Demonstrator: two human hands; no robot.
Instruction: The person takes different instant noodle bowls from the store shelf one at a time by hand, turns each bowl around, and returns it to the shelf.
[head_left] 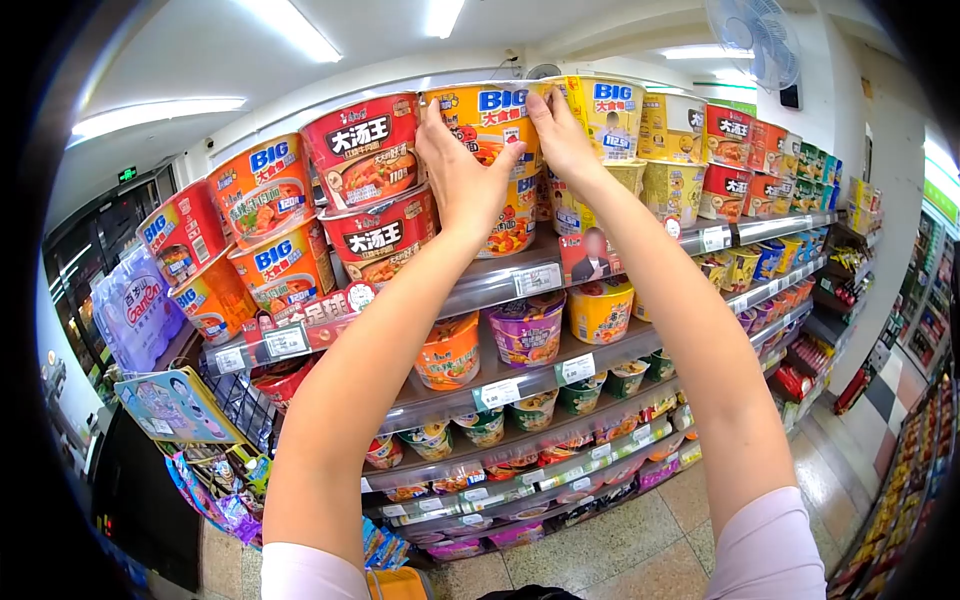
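On the top shelf, an orange BIG noodle tub sits on another orange tub, between both my hands. My left hand is around the upper tub's left side, thumb across its front. My right hand holds its right side near the rim, beside a yellow BIG tub. To the left stand two stacked red tubs. The far sides of the held tub and some fingertips are hidden.
Lower shelves hold more cups, among them a purple one and a yellow one. A price rail edges the top shelf. Wrapped bottles stand at the left; a wall fan is above.
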